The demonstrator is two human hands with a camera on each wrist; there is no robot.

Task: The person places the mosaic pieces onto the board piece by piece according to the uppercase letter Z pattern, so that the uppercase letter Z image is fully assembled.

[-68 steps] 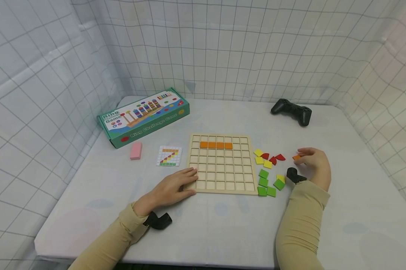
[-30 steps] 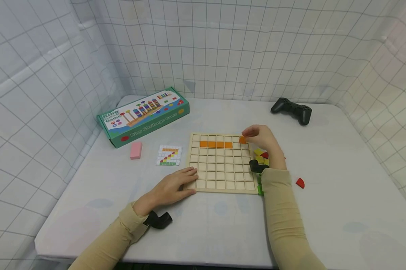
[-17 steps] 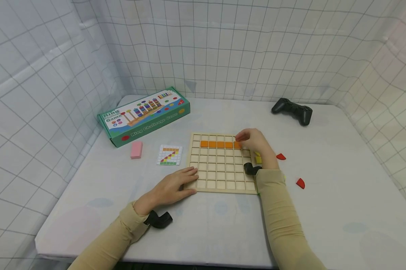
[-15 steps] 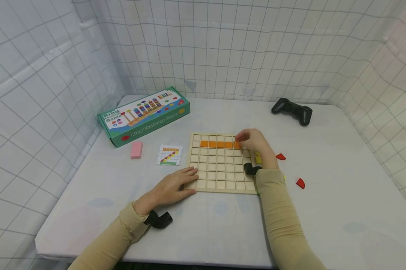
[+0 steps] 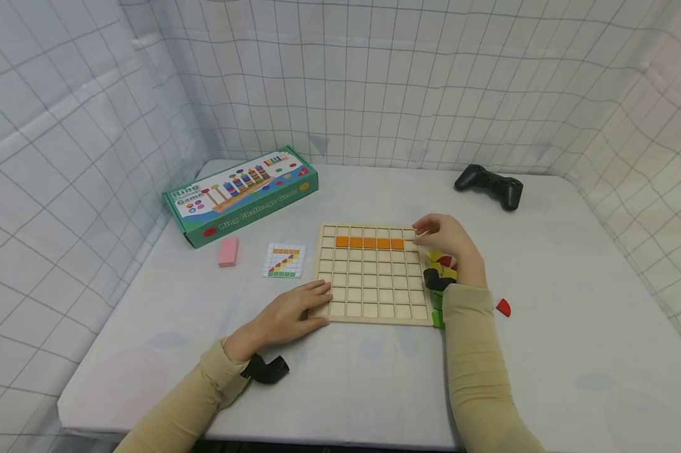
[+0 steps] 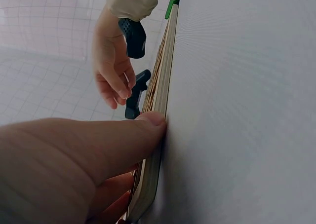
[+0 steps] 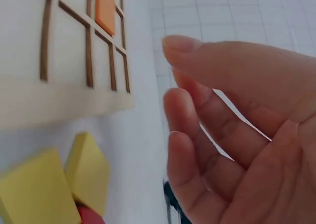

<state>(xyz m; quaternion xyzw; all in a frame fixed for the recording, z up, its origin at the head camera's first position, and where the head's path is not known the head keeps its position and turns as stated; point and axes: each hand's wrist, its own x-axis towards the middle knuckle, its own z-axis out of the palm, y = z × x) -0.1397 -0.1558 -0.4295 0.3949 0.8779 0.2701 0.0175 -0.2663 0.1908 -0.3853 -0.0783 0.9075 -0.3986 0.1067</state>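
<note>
My left hand (image 5: pixel 286 314) lies at the near left corner of a wooden grid board (image 5: pixel 369 270), fingers over its left side. In the left wrist view, the thumb (image 6: pixel 150 123) presses against the board's front edge. A row of several orange square tiles (image 5: pixel 369 243) fills cells near the far side of the board. My right hand (image 5: pixel 452 244) hovers by the far right corner, holding nothing, its thumb and fingers apart. In the right wrist view, an orange tile (image 7: pixel 104 12) sits in its cell, apart from the fingertips.
Yellow tiles (image 5: pixel 449 272), green tiles (image 5: pixel 437 319) and red wedges (image 5: pixel 503 307) lie right of the board, partly hidden by the right arm. On the left are a pattern card (image 5: pixel 284 260), a pink block (image 5: pixel 228 252) and a green game box (image 5: pixel 241 196). A black game controller (image 5: pixel 489 187) lies far right.
My right hand brought an orange tile from the right side to the right end of the orange row, let go of it, and drew back rightward. The left hand stayed in place.
</note>
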